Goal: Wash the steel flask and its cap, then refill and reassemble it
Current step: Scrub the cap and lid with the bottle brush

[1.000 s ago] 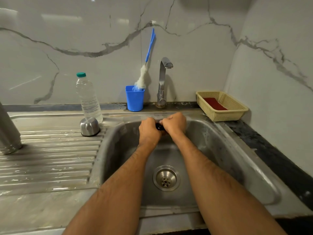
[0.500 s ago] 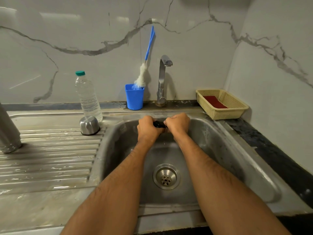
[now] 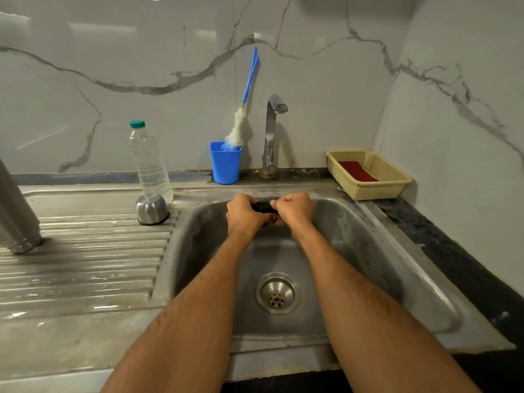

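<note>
Little has changed over the last second: a small black part [image 3: 262, 207], probably the flask's inner stopper though mostly hidden, is still held over the sink [image 3: 368, 251] by the left hand [image 3: 245, 214] and right hand [image 3: 293, 209], and the pair has merely drifted slightly. Both grips are clamped on the part, knuckles almost touching. No water is seen at the tap [image 3: 273, 131], so rubbing rather than rinsing is judged to be in hand. The flask [image 3: 15, 211] stands at 9 o'clock on the wet ribbed bench [image 3: 85, 265]; the cap [image 3: 151, 209] lies upside down at 10 o'clock, just beside a bottle [image 3: 149, 163]. At 12 a brush [image 3: 241, 123] is propped in a blue cup [image 3: 225, 163]; at 2 a basket [image 3: 368, 174] sits. Marble walls enclose the corner.
</note>
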